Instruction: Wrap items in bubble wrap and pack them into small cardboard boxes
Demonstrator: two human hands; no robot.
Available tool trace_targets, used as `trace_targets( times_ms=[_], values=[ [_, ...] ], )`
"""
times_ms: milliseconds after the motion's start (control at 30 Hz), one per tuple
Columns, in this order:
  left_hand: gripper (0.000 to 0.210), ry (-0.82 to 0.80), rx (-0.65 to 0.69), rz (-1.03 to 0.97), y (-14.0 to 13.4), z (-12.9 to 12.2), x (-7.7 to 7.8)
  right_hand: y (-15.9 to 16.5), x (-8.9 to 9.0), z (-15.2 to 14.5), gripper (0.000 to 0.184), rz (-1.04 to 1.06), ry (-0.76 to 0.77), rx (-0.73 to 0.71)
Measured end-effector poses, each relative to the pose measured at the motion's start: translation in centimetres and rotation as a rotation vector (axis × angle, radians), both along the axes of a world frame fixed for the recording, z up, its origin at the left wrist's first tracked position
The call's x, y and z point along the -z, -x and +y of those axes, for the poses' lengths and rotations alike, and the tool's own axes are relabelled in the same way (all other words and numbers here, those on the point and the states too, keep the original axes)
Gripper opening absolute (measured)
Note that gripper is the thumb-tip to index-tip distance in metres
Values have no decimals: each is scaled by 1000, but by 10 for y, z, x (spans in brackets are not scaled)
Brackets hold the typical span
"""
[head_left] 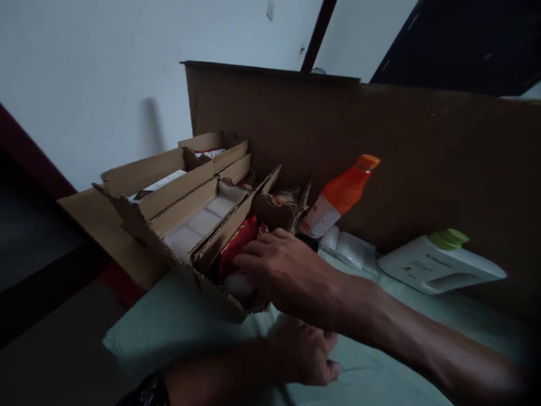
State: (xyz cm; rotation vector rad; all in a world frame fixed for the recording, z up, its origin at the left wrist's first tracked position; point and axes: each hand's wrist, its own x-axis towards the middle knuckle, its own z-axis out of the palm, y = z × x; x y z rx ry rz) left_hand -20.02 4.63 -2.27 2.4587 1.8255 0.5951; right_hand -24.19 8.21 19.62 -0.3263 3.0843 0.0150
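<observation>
My right hand reaches across into the front compartment of a divided cardboard box. Its fingers are curled against a shiny red packet, above a greyish rounded thing. The thumb and fingertips are partly hidden, so what they grip is unclear. Below it, my left hand is closed low over the pale green cloth, blurred, and whatever it may hold cannot be seen. Another compartment holds pale, flat wrapped things, and a white box lies in the one behind.
An orange bottle leans against a tall cardboard panel. Clear plastic packs lie beside it. A white jug with a green cap rests tilted at the right. A dark wooden post or frame stands at the left.
</observation>
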Motion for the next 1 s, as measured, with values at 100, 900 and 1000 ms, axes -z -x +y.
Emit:
trace_targets(
  times_ms=[100, 900, 1000],
  values=[
    [57, 115, -84, -182, -4, -1, -1, 29, 1, -10, 16, -375, -119, -104],
    [60, 157, -43, -144, -6, 2, -4, -201, 137, 227, 26, 289, -468, 917],
    [57, 146, -30, -101, -4, 7, -1, -192, 128, 219, 20, 297, -416, 844]
  ],
)
